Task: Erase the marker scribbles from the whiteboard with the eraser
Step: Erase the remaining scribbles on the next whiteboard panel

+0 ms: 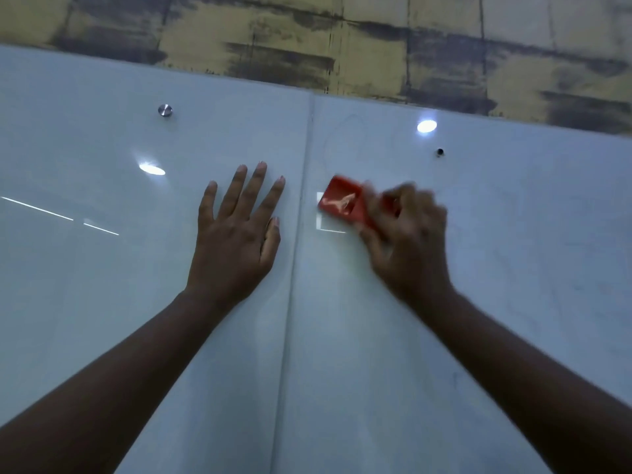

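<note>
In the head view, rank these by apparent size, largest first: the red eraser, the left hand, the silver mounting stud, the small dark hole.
1. left hand
2. red eraser, partly hidden by the right hand
3. silver mounting stud
4. small dark hole

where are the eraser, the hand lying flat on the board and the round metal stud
eraser [342, 201], head view, its red top face
left hand [234, 234], head view, back of the hand
metal stud [165, 110], head view, its round cap
</note>
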Demonstrator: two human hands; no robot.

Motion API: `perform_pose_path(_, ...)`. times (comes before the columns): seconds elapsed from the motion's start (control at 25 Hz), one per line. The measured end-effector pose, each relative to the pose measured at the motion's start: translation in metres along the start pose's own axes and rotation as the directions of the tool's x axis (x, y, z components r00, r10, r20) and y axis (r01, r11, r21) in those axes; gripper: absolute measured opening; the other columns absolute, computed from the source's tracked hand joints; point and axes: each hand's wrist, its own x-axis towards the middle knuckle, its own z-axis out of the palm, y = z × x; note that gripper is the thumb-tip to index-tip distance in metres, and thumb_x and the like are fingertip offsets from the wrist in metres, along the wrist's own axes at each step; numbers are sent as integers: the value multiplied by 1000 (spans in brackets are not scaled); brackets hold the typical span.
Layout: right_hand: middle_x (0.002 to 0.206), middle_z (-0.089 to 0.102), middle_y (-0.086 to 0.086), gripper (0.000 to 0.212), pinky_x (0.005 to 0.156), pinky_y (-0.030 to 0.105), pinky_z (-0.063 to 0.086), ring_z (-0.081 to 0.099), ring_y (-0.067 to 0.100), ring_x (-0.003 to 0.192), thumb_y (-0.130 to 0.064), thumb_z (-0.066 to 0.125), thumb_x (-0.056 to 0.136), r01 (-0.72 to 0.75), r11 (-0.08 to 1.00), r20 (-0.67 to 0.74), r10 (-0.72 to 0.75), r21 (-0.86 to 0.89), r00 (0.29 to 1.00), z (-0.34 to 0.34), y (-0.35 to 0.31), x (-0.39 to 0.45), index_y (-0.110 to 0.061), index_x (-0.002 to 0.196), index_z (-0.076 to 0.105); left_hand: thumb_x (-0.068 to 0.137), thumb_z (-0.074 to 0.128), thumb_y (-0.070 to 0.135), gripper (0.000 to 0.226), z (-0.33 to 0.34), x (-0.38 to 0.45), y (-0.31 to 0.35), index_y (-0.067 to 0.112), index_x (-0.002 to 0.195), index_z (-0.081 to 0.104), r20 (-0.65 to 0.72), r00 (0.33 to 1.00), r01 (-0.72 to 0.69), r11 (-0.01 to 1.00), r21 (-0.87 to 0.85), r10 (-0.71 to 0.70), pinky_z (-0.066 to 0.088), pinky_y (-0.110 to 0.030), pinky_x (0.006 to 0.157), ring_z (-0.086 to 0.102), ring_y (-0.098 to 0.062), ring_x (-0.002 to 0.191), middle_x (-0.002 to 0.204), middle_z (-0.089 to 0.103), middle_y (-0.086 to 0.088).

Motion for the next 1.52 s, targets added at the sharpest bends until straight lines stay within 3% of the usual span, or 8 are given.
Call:
perform_pose_path(0.12, 120, 60, 19, 56, 85, 45, 41, 56, 37, 109, -31, 61, 97, 234, 971, 84, -238, 55, 968, -12, -24, -53, -9, 148, 55, 107, 34, 36, 62, 0, 0, 1, 24, 168, 28, 5, 1000, 5, 1000, 18, -5, 13, -57, 130, 12, -23, 164, 177, 18, -3)
perform_pose_path(0.28, 121, 63, 17, 54, 82, 44, 45, 58, 34, 109, -27, 64, 96, 368, 929, 95, -364, -30, 927, -12, -3, -33, -9, 146, 57, 101, 42, 39, 60, -5, 17, -5, 24, 159, 46, -11, 999, -34, 995, 91, 35, 29, -53, 116, 38, -30, 152, 163, 42, -8)
perform_pose_path(0.4, 117, 61, 13, 54, 77, 44, 46, 58, 34, 101, -35, 64, 95, 270, 962, 60, -268, -35, 962, 2, 21, 15, -14, 144, 60, 100, 39, 43, 62, -5, 56, -17, 23, 158, 47, 15, 998, -59, 988, 146, 57, 31, -52, 109, 44, -32, 145, 158, 45, -9)
perform_pose_path(0.72, 116, 57, 17, 55, 79, 47, 46, 55, 38, 101, -38, 44, 98, -117, 984, -102, 104, -131, 989, 24, 16, 54, -9, 143, 58, 102, 25, 48, 70, 14, 79, -19, 25, 168, 27, 20, 999, -27, 998, 55, 25, 15, -56, 127, 16, -21, 164, 177, 18, -1)
perform_pose_path(1.0, 108, 59, 18, 56, 72, 41, 50, 56, 32, 93, -33, 68, 96, 16, 993, -91, -27, -114, 995, 36, -9, 66, -8, 144, 57, 102, 24, 49, 70, 16, 78, -22, 26, 168, 27, 25, 999, -31, 999, 42, 30, 16, -57, 128, 16, -21, 164, 177, 18, -1)
perform_pose_path(1.16, 102, 60, 18, 59, 68, 38, 55, 58, 31, 88, -41, 72, 93, -182, 974, -128, 165, -134, 978, 35, 23, 108, -12, 143, 60, 103, 25, 49, 68, 16, 78, -23, 27, 168, 28, 12, 999, -48, 999, 25, 48, 16, -56, 128, 17, -20, 163, 177, 19, 0)
perform_pose_path(1.36, 119, 59, 21, 61, 81, 47, 60, 58, 34, 103, -46, 62, 99, -463, 865, -143, 442, -192, 885, 38, 16, 120, -15, 151, 51, 103, 26, 48, 68, 16, 76, -21, 27, 168, 28, 5, 999, -35, 999, 25, 35, 16, -56, 128, 17, -20, 163, 177, 19, 0)
perform_pose_path(1.52, 118, 55, 18, 64, 74, 39, 57, 56, 30, 98, -44, 60, 98, -248, 967, -93, 242, -64, 966, 50, -42, 104, -11, 151, 48, 104, 26, 50, 68, 18, 77, -21, 27, 168, 28, 6, 1000, -30, 999, 35, 30, 17, -57, 128, 17, -21, 164, 177, 19, -1)
